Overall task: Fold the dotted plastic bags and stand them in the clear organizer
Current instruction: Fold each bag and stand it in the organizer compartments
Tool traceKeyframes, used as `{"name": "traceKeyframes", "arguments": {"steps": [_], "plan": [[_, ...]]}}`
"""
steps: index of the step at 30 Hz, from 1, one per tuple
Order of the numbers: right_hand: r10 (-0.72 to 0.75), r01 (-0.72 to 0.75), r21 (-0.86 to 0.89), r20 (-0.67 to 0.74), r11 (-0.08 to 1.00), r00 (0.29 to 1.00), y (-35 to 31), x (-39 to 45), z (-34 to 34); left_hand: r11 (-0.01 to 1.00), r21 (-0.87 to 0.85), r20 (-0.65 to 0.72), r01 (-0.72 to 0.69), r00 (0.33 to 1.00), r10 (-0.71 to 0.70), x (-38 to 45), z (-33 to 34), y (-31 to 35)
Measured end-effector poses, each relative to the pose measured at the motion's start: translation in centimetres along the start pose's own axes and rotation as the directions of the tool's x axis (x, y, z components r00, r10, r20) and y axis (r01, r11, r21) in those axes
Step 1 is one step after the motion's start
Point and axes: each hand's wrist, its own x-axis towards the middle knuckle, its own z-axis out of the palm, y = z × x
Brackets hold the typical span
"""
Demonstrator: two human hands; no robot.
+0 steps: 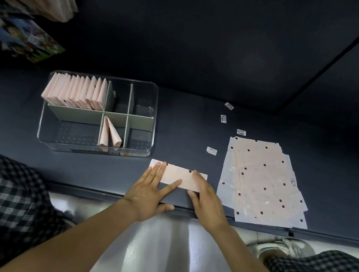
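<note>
We're pressing a pale pink dotted plastic bag, folded into a long strip (178, 177), flat on the dark mat (208, 69) near its front edge. Left hand (152, 193) is lying flat with fingers spread on the strip's left end; right hand (205, 197) is lying flat on its right end, fingers straight. Just left, the clear rectangular organizer with grey dividers (98, 115) is holding a full row of folded bags (76, 91) standing in its back-left compartment and two more (109, 135) in a front one. On the right, a stack of flat dotted bags (261, 180) is waiting, so we're judging it past halfway.
</note>
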Motion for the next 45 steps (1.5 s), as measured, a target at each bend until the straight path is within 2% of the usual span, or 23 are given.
{"name": "traceKeyframes", "arguments": {"steps": [3, 5, 8, 12, 15, 19, 22, 25, 28, 30, 32, 35, 40, 43, 45], "plan": [[-0.029, 0.028, -0.104, -0.013, 0.994, 0.999, 1.5, -0.5, -0.9, 1.0, -0.012, 0.003, -0.005, 1.0, 0.005, 0.0, -0.2, -0.1], [-0.111, 0.109, -0.232, 0.004, 0.966, 0.994, 1.9, -0.4, -1.5, 1.0, -0.028, 0.014, 0.006, 1.0, -0.005, 0.1, -0.4, -0.1], [-0.29, 0.281, -0.41, 0.043, 0.868, 0.956, 1.9, 0.2, -2.3, 0.997, -0.07, 0.032, 0.018, 0.999, -0.016, 0.1, -0.8, 0.1], [-0.418, 0.386, -0.555, 0.075, 0.737, 0.905, 1.3, 1.0, -3.4, 0.99, -0.137, 0.048, 0.039, 0.998, -0.032, 0.1, -1.3, 0.2], [-0.54, 0.46, -0.518, -0.004, 0.721, 0.841, 0.3, 1.3, -3.8, 0.984, -0.157, -0.02, 0.081, 0.996, -0.085, -0.3, -1.5, 0.4], [-0.656, 0.572, -0.413, -0.087, 0.708, 0.749, -1.1, -0.1, -3.0, 0.977, -0.19, -0.215, 0.096, 0.967, -0.137, -1.4, -1.5, 1.1], [-0.671, 0.623, -0.314, -0.067, 0.717, 0.739, -3.0, -1.4, -1.5, 0.939, -0.32, -0.273, 0.124, 0.937, -0.217, -2.1, -0.9, 1.8], [-0.58, 0.562, -0.181, -0.065, 0.807, 0.812, -4.3, -1.9, -0.6, 0.874, -0.458, -0.265, 0.161, 0.914, -0.307, -2.3, -0.2, 1.9], [-0.318, 0.321, 0.073, -0.06, 0.944, 0.946, -4.2, -1.6, -0.9, 0.765, -0.611, -0.249, 0.203, 0.868, -0.429, -2.1, 0.0, 1.7], [-0.106, 0.105, 0.333, -0.015, 0.937, 0.994, -3.9, -1.2, -1.7, 0.738, -0.634, -0.22, 0.23, 0.861, -0.458, -1.8, 0.1, 1.5], [-0.015, -0.008, 0.432, 0.051, 0.902, 0.999, -3.4, -0.4, -2.5, 0.713, -0.652, -0.183, 0.258, 0.859, -0.478, -1.5, 0.1, 1.5], [0.047, -0.118, 0.364, 0.199, 0.924, 0.979, -2.7, 0.8, -3.1, 0.667, -0.685, -0.139, 0.294, 0.846, -0.515, -1.3, 0.1, 1.5], [0.194, -0.245, 0.282, 0.199, 0.927, 0.961, -2.4, 2.8, -2.0, 0.675, -0.687, -0.148, 0.268, 0.859, -0.491, -1.5, 0.3, 1.5], [0.271, -0.304, 0.157, 0.201, 0.94, 0.941, -2.7, 4.0, -1.4, 0.718, -0.653, -0.212, 0.239, 0.853, -0.477, -2.3, 0.2, 1.6], [0.307, -0.335, 0.131, 0.198, 0.933, 0.931, -2.9, 4.4, -1.2, 0.816, -0.558, -0.334, 0.151, 0.859, -0.388, -2.9, 0.0, 1.9]]}}
